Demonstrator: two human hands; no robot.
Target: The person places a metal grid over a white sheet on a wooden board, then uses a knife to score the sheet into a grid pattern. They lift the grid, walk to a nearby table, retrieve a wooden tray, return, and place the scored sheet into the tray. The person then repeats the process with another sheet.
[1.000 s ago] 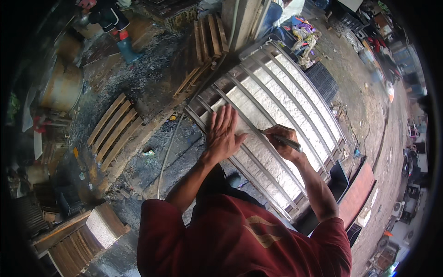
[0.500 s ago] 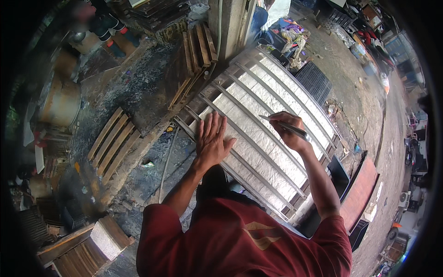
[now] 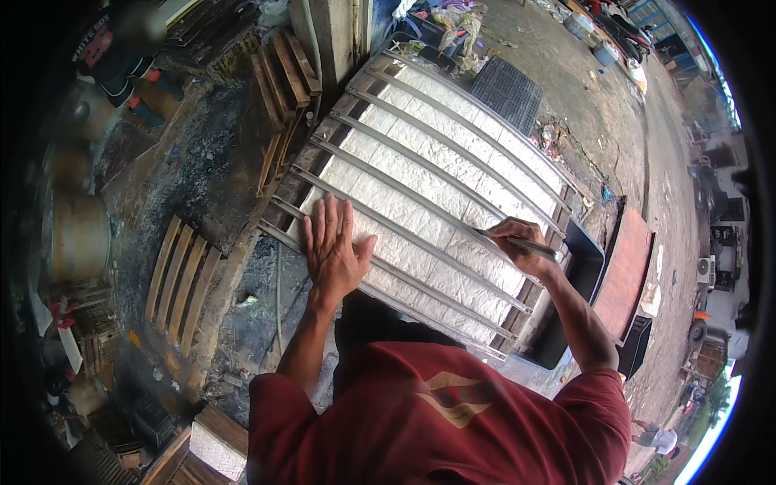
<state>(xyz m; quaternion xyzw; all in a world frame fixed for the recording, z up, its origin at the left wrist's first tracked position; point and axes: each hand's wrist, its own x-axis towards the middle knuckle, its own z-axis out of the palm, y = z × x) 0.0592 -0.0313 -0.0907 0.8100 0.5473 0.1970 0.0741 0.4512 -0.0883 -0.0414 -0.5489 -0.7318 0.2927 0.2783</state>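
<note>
A broad white slab (image 3: pixel 408 206) with a creased surface lies flat before me, scored with thin lines. Several long metal bars (image 3: pixel 388 176) run across it, side by side in a frame. My left hand (image 3: pixel 335 259) rests palm down at the slab's near left edge, over the bars, fingers spread. Toward the right side, my right hand (image 3: pixel 521 245) grips a knife (image 3: pixel 545 251) by its handle. Its blade points left, with the tip down at one of the bars; most of the blade is hidden by the fingers.
A black tub (image 3: pixel 575 279) and a reddish board (image 3: pixel 626 271) stand right of the slab. Wooden slatted racks (image 3: pixel 184 279) lie at left, others (image 3: pixel 283 81) lean beside a pillar. A dark crate (image 3: pixel 505 93) lies beyond. Another person (image 3: pixel 113 56) is at upper left.
My view has shifted, so the slab sits further left and higher. The knife has come along the bar toward its right, near end. My left hand stays flat near the same edge.
</note>
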